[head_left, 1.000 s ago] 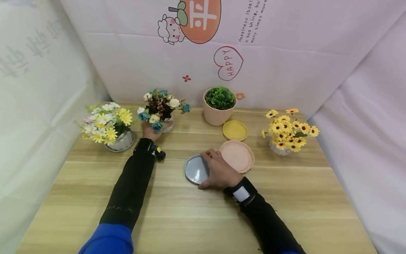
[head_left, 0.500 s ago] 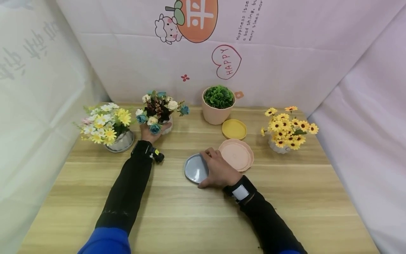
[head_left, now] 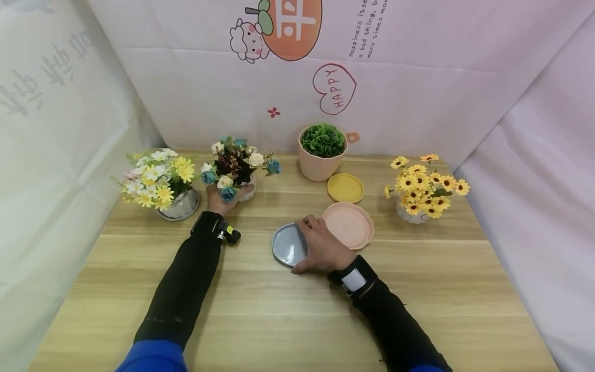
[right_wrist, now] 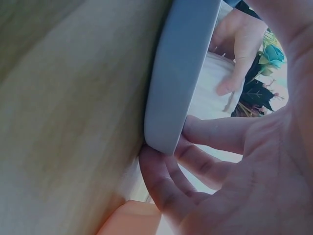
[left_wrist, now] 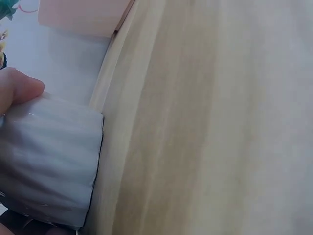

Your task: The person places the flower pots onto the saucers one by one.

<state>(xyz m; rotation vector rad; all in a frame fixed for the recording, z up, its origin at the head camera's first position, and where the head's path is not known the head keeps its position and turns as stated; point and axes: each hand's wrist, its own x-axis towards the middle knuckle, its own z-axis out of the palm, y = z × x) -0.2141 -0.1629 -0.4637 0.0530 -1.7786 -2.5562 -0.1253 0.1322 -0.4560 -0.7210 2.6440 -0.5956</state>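
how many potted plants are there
4: yellow-and-white flowers at the left, blue-and-white roses whose pot the left hand grips, a leafy green plant at the back, and yellow dark-centred flowers at the right.

My right fingers [head_left: 313,226] touch the near dish [head_left: 287,245]. The wide dish [head_left: 348,226] is right of it, the back dish [head_left: 345,187] behind that. Past the near dish, left to right: daisies [head_left: 153,180], roses [head_left: 236,168], leafy plant [head_left: 323,140], sunflowers [head_left: 420,187].
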